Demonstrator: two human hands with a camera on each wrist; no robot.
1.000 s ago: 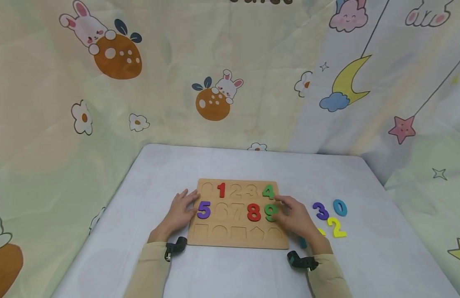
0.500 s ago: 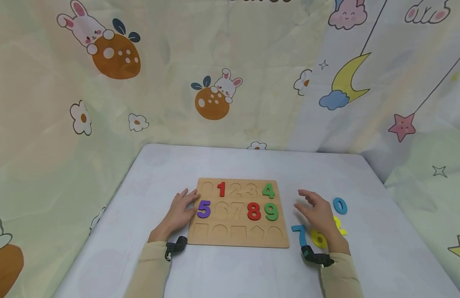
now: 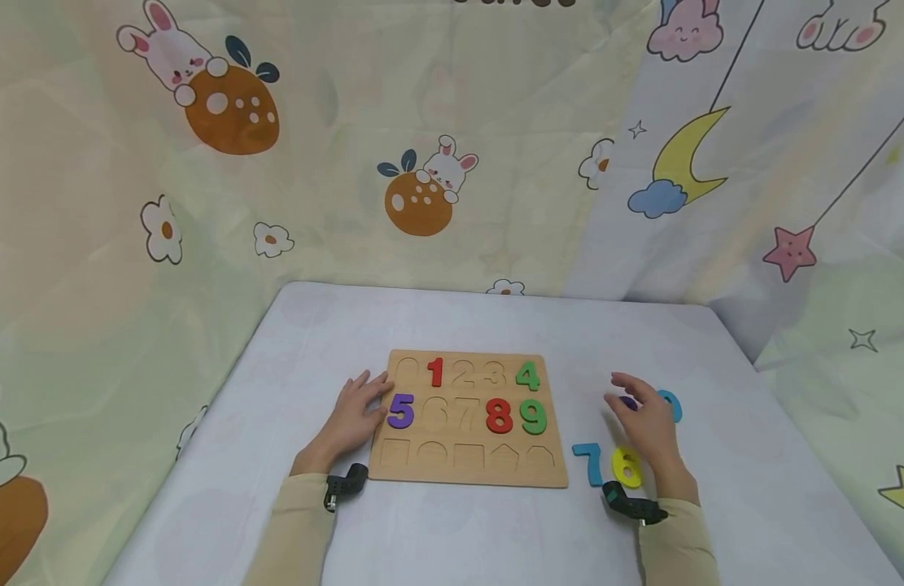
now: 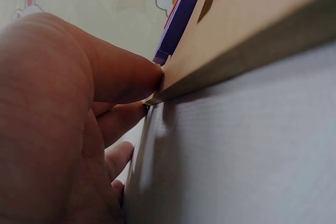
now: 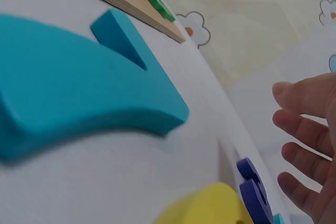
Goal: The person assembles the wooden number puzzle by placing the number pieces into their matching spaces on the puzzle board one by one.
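If judged from the head view alone, about half done with the numbers: red 1 (image 3: 435,373), green 4 (image 3: 528,377), purple 5 (image 3: 401,412), red 8 (image 3: 499,416) and green 9 (image 3: 542,417) in place on the wooden board (image 3: 452,436), number outlines (image 3: 464,373) for 0, 2, 3, 6 and 7 unfilled, bottom-row outlines (image 3: 469,457) likewise unfilled. Left over on the bench (image 3: 452,529), to the right of the board: blue 7 (image 3: 594,462) and yellow 6 (image 3: 618,465) towards the near side, purple 3 (image 3: 629,403) and blue 0 (image 3: 677,409) farther back, both partly covered by the right hand (image 3: 649,423). No 2 in sight, perhaps hidden by that same hand. Right hand raised beside the purple 3, fingers lightly bent, nothing visible in its grasp; left hand (image 3: 355,415) at the board's left edge, fingers long and relaxed. Through the left wrist view, thumb and one finger meeting the board's edge, other fingers loose beyond, purple 5 just past the thumb; apparently only steadying, not gripping. Through the right wrist view, digits parted and slack around nothing, a gap showing between fingertips and purple 3, with blue 7 large in front and yellow 6 below, both untouched.
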